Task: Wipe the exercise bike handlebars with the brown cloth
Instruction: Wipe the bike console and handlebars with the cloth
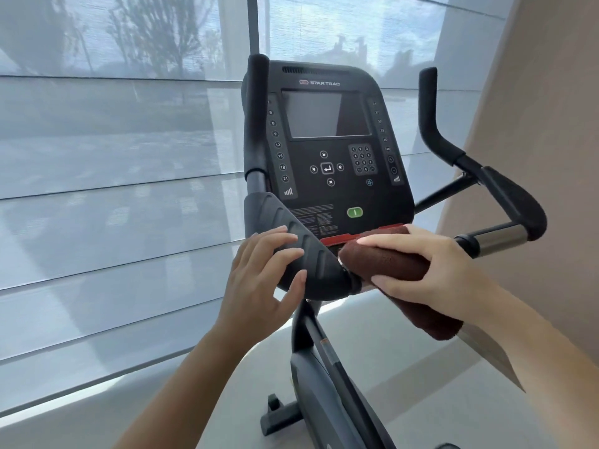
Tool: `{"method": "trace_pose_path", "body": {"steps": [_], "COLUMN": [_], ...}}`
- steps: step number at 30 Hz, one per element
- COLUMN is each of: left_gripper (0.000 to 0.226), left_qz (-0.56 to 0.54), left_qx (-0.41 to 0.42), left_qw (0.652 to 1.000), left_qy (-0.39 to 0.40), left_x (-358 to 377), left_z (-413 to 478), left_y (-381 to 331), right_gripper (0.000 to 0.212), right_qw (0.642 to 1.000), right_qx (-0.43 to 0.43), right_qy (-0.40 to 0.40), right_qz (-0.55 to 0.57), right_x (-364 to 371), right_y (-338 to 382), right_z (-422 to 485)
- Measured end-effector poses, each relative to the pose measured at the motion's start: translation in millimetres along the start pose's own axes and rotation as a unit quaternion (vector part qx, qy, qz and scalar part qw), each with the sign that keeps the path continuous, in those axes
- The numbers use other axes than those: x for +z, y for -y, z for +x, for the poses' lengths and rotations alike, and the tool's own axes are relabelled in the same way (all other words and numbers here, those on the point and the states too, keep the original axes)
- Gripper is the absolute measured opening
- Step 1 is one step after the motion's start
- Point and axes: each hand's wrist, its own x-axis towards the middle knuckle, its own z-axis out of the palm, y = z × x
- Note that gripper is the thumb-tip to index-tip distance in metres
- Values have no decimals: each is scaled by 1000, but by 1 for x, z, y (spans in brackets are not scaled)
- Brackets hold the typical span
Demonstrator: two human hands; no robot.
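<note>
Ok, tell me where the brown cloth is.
Head view, right of centre: the brown cloth is wrapped round the handlebar below the console, gripped by the right hand, next to the ribbed pad under the left hand.

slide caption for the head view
Right hand wraps brown cloth round the handlebar; left hand on the ribbed pad.

Sheer window blinds (113, 189), beige wall (534, 92)
</note>
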Motion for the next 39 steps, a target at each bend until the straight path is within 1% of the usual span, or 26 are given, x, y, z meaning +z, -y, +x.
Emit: {"method": "trace_pose_path", "body": {"steps": [3,6,9,13,16,19,21,23,24,27,29,31,33,35,37,39], "left_gripper": [25,24,23,23,22,21,21,21,21,21,21,20,20,21,17,10], "left_qz": [-2,-8,8,40,40,40,44,51,54,57,54,47,39,33,24,14], "left_qx": [2,13,15,7,0,4,2,1,0,0,3,7,11,13,13,15], "left_qw": [1000,1000,1000,999,999,998,997,996,996,994,994,993,993,991,989,989], "left_qy": [-6,-10,-13,-25,-36,-48,-57,-70,-77,-93,-99,-104,-114,-129,-143,-150], "left_x": [4,10,17,21,23,25,26,29,30,32,33,33,34,36,39,40], "left_z": [3,7,9,6,5,3,2,3,4,4,3,3,2,2,2,1], "left_y": [-7,-15,-19,-19,-19,-19,-20,-22,-23,-24,-23,-21,-20,-19,-19,-18], "right_gripper": [46,46,45,43,42,41,40,37,35,34,37,42,45,46,47,38], "right_qw": [997,994,995,990,986,980,974,973,974,978,983,986,987,986,982,970], "right_qx": [28,44,37,3,6,28,71,105,109,82,55,51,47,24,-9,-63], "right_qy": [-65,-71,-59,-125,-152,-156,-162,-163,-161,-154,-129,-95,-80,-91,-120,-171], "right_qz": [-36,-75,-77,-65,-70,-117,-139,-122,-115,-119,-118,-130,-134,-139,-144,-160], "right_x": [-20,-20,8,49,58,43,23,7,6,21,34,35,32,30,31,36], "right_y": [-14,-19,-17,-1,-3,-23,-42,-55,-57,-41,-27,-18,-18,-21,-21,-20], "right_z": [-8,-5,10,29,28,20,16,16,16,19,22,26,27,23,19,17]}}
